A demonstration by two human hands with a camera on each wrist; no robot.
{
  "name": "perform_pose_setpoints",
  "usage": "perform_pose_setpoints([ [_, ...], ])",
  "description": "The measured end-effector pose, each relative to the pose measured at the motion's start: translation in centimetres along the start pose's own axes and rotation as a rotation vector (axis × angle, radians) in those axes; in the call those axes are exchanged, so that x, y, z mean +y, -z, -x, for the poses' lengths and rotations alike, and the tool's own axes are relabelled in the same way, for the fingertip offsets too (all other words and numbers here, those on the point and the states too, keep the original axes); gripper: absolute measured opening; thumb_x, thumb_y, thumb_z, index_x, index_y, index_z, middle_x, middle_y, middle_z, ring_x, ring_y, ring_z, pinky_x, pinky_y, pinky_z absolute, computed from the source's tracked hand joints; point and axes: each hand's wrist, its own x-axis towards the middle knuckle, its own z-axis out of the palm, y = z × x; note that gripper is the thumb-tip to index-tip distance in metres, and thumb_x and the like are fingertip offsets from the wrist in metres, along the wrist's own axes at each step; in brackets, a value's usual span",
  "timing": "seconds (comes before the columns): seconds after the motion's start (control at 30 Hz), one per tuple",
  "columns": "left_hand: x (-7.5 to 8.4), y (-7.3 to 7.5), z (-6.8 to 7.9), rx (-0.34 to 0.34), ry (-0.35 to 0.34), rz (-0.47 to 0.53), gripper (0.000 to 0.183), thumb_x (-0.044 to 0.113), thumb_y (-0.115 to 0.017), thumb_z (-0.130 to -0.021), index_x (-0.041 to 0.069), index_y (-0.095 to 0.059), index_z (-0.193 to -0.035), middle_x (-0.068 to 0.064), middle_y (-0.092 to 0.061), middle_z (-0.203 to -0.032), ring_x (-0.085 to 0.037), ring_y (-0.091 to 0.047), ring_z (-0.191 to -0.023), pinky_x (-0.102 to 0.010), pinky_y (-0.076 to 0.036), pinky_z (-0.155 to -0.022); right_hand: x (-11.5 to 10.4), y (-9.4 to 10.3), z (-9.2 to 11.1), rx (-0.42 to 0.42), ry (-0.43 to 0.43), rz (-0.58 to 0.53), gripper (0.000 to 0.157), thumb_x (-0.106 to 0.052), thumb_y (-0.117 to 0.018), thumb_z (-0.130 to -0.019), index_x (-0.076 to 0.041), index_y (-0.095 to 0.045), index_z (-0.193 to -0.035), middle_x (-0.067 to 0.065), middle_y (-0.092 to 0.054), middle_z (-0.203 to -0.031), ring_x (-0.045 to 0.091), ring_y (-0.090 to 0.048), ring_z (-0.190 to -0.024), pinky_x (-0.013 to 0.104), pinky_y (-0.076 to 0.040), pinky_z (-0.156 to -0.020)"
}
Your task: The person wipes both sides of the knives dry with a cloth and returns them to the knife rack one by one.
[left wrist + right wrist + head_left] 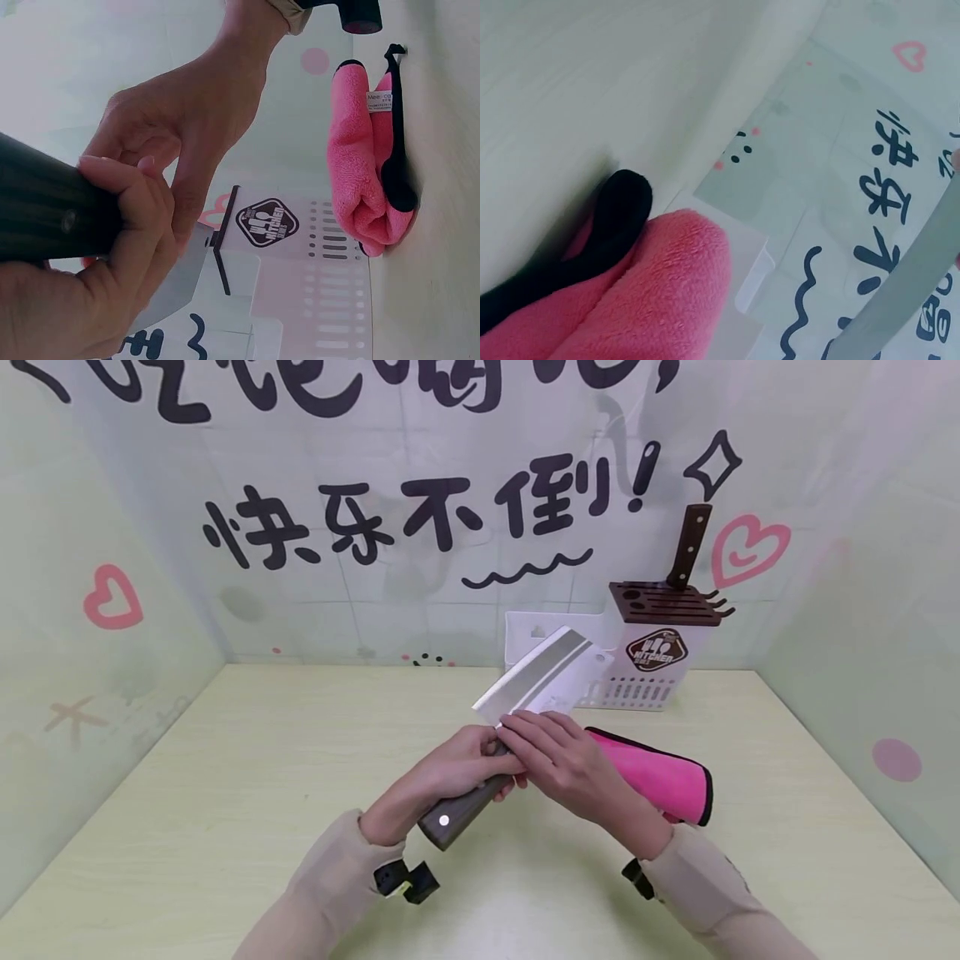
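Note:
A cleaver (540, 672) with a broad shiny blade and dark riveted handle is held up in front of me, blade pointing away to the upper right. My left hand (463, 766) grips its handle (56, 206), fingers curled round it. From the other side my right hand (562, 758) holds the cleaver where the handle meets the blade, its fingers bent over that spot and overlapping the left fingers. The right thumb is hidden in the head view. In the right wrist view a strip of the blade (907, 277) shows, with only fingertips at the frame's edge.
A folded pink cloth (660, 772) with black trim lies on the table (225, 827), below and right of my right hand. Behind it stands a white knife holder (652, 668) with a brown slotted top, side hooks and one knife (688, 547) in it. Printed walls enclose the table.

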Motion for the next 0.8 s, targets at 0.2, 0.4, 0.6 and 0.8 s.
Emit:
perform_pose_setpoints([
  [0.2,0.2,0.1,0.1,-0.076,0.005,0.047,0.031,0.011,-0.053,-0.086,-0.003,-0.045,-0.113,-0.005,-0.059,-0.068,-0.01,-0.049,-0.051,-0.022,-0.043,-0.05,0.0,-0.1,-0.2,0.016,0.005,0.005,0.029,-0.007,-0.034,-0.096,-0.001,-0.058,-0.112,0.011,-0.06,-0.111,0.022,-0.057,-0.101,0.033,-0.045,-0.085],
  [0.4,0.3,0.4,0.0,-0.148,0.01,0.01,0.033,0.013,-0.054,-0.087,-0.004,-0.046,-0.114,-0.002,-0.06,-0.068,-0.009,-0.05,-0.051,-0.022,-0.045,-0.051,0.1,-0.2,0.1,0.056,-0.008,-0.009,0.032,-0.009,-0.033,-0.097,0.001,-0.062,-0.104,0.011,-0.064,-0.102,0.022,-0.061,-0.094,0.031,-0.05,-0.076],
  [0.6,1.1,1.1,-0.3,-0.189,0.048,0.034,0.03,0.023,-0.048,-0.091,-0.005,-0.058,-0.097,-0.002,-0.061,-0.072,-0.009,-0.052,-0.053,-0.023,-0.046,-0.052,0.2,-0.3,0.1,0.123,-0.075,-0.077,0.03,-0.008,-0.037,-0.095,0.003,-0.064,-0.099,0.013,-0.066,-0.096,0.023,-0.064,-0.086,0.032,-0.052,-0.069],
  [0.8,2.1,1.9,0.1,-0.179,0.035,0.089,0.048,0.033,-0.03,-0.097,-0.007,-0.055,-0.107,-0.01,-0.063,-0.08,-0.014,-0.056,-0.058,-0.026,-0.049,-0.054,0.4,0.0,0.1,0.115,-0.175,-0.177,0.026,-0.008,-0.042,-0.091,0.004,-0.063,-0.102,0.016,-0.066,-0.091,0.026,-0.066,-0.079,0.032,-0.052,-0.064],
])
